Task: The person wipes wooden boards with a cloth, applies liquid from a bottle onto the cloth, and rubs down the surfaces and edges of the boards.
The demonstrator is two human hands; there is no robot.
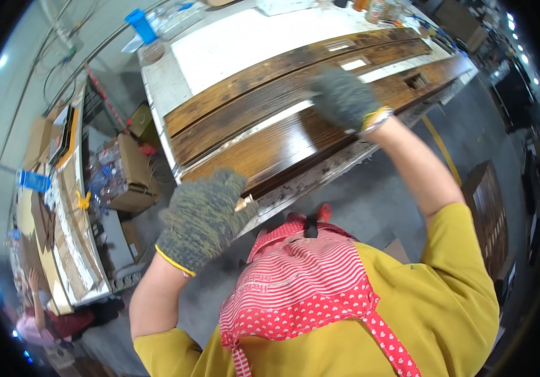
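Dark brown, glossy wooden boards lie side by side on the workbench (157, 119), slanting up to the right. The far board (251, 72) and the middle board (245, 113) have light rectangular cutouts near their right ends. The near board (270, 147) has a dark cutout and reflects light. My left hand (204, 217), in a grey-green knitted glove, is closed at the near board's left end; a small pale bit shows at its fingers, too little to name. My right hand (342, 97), gloved alike, is over the boards' middle, its fingers smeared by motion.
Behind the boards lies a white sheet (220, 50), with a blue cup (138, 24) at the far left corner and bottles (375, 9) at the far right. A cardboard box (133, 173) and a second table (88, 251) stand left, near another person (37, 314). A wooden panel (488, 220) leans at right.
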